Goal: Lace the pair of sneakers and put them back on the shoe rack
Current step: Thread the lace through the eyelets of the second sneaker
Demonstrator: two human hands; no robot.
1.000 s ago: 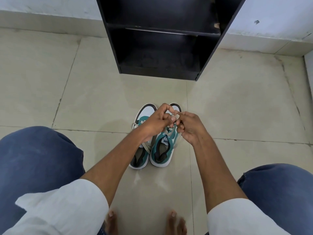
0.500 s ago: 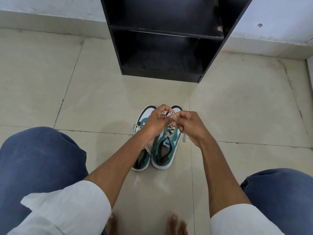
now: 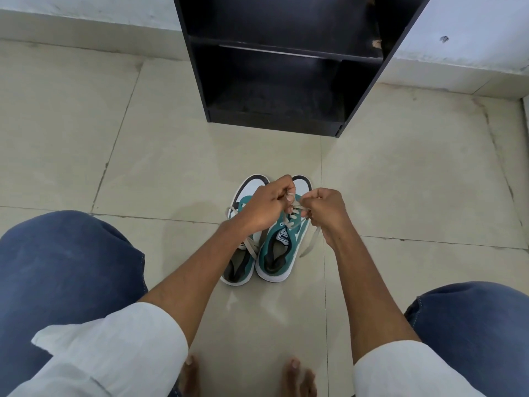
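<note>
Two teal-and-white sneakers stand side by side on the floor, toes pointing away from me. The left sneaker is partly hidden by my left forearm. Over the right sneaker both hands pinch its beige lace. My left hand is closed on one strand near the upper eyelets. My right hand grips the other strand, whose loose end hangs down past the shoe's right side. The black shoe rack stands behind the shoes, its shelves showing nothing on them.
Beige tiled floor all around. My knees in blue jeans sit at the lower left and lower right. My bare toes show at the bottom edge. A white wall with a skirting runs behind the rack.
My hands have drawn apart a little, the right one moving right and pulling its lace strand out to the side. The view has tilted slightly, so the rack sits lower in frame.
</note>
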